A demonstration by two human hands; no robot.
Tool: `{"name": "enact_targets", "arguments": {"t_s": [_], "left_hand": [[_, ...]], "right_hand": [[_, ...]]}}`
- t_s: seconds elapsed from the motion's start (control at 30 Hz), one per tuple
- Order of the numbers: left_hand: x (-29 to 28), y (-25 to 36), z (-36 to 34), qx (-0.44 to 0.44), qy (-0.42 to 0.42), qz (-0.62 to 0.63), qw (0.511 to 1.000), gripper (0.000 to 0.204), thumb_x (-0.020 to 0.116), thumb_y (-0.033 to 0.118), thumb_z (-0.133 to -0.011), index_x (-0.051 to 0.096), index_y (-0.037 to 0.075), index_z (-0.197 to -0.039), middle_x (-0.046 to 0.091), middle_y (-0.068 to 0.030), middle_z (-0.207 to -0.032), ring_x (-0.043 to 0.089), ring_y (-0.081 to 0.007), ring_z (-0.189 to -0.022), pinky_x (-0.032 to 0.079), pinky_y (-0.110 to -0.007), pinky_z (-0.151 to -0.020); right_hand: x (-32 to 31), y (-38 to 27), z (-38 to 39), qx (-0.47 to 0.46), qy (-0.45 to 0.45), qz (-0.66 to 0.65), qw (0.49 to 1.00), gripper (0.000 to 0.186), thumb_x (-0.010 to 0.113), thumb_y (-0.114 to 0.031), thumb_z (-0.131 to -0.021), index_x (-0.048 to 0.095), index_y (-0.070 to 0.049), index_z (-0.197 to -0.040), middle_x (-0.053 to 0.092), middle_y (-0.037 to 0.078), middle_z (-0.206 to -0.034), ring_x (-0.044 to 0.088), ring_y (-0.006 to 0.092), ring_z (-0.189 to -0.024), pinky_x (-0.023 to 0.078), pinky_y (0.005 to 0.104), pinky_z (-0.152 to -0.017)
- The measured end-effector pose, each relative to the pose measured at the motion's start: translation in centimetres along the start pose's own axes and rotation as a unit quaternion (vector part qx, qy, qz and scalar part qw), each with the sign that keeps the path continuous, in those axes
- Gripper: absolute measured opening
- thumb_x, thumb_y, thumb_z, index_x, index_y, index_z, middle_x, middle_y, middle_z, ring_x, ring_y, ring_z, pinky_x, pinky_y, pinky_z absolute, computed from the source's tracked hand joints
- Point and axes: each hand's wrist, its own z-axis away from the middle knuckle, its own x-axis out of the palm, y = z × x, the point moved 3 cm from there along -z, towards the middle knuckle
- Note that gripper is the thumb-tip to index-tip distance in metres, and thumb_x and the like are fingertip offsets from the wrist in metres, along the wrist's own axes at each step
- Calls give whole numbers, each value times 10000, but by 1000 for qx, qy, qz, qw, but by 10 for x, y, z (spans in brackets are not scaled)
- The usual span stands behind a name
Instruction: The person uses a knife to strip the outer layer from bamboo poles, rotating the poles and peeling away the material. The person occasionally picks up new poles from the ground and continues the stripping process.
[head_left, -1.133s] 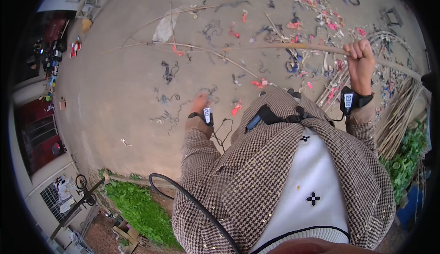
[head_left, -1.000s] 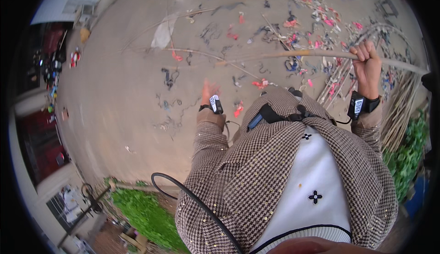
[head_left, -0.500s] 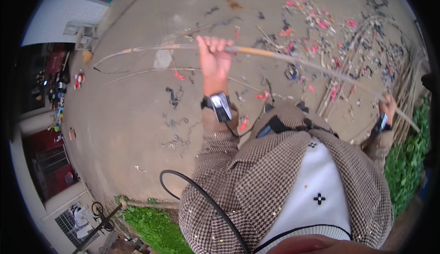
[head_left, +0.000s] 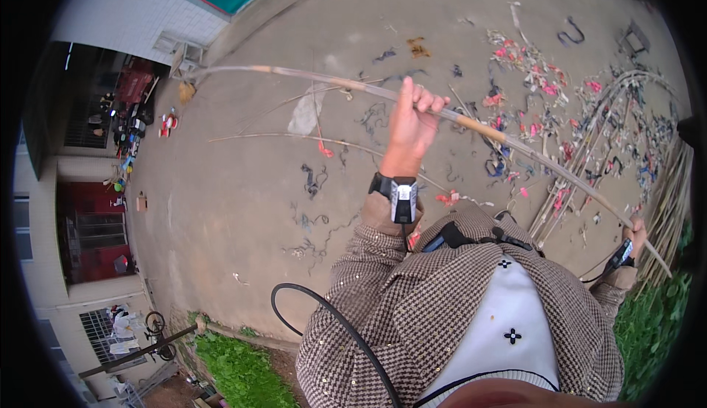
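A long, slender bamboo pole (head_left: pixel 482 128) stretches across in front of me, from the upper left down to the lower right. My left hand (head_left: pixel 414 129) is wrapped round its middle, thumb pointing up along the near side. Farther down, close to the right-hand end, my right hand (head_left: pixel 635 233) grips the same pole; its fingers are small and partly hidden. Each wrist carries a strapped-on device (head_left: pixel 403 199). Below the pole, another thin pole (head_left: pixel 283 137) lies on the concrete ground, partly covered by my left arm.
Scraps of pink, white and dark cloth strips (head_left: pixel 545 88) litter the ground at right. Bent poles (head_left: pixel 571 180) lie among them, beside a bundle of poles (head_left: pixel 666 202) at the right edge. Green plants (head_left: pixel 236 371) grow at lower left. A building (head_left: pixel 96 220) stands left.
My left hand has shifted right and slightly closer to me, still round the pole. The pole now slopes more steeply down to the right. The view has turned a little.
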Motion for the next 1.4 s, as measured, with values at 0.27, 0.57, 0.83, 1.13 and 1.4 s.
{"name": "enact_targets", "arguments": {"t_s": [0.27,0.57,0.83,1.13,1.4], "left_hand": [[2,26,6,4,-26,-11,1000,355,385,320,-990,337,156,-679,314,38,-571,384,-145,-603,403,-429,-891],[14,21,-3,21,-39,-2,999,376,387,368,-987,345,155,-680,327,31,-583,397,-155,-632,396,-433,-902],[14,-84,-46,-39,-63,-66,995,340,415,391,-975,410,136,-751,430,3,-665,498,-175,-771,417,-381,-853],[53,-211,6,-37,-348,-399,847,418,463,234,-940,417,5,-1286,484,-123,-1260,445,-199,-1187,334,-318,-1024],[-51,61,-26,36,-45,-274,960,495,550,234,-880,415,58,-1323,491,-107,-1300,546,-226,-1069,446,-361,-896]], "right_hand": [[-14,53,-3,-79,-59,-141,985,288,373,-2,-862,294,-108,-606,281,3,-558,275,122,-467,249,250,-419],[105,119,20,-135,86,98,982,99,442,-103,-878,464,-7,-872,488,56,-729,471,157,-637,424,270,-578],[315,260,75,93,-258,757,593,322,592,-297,-857,586,4,-972,626,56,-788,607,195,-714,475,285,-633],[408,409,28,-46,-428,825,367,377,581,-288,-870,553,8,-1101,610,233,-915,597,380,-839,469,417,-733],[381,277,15,-75,-292,851,429,258,556,-230,-920,576,17,-996,520,108,-660,464,172,-610,409,339,-580]]}}
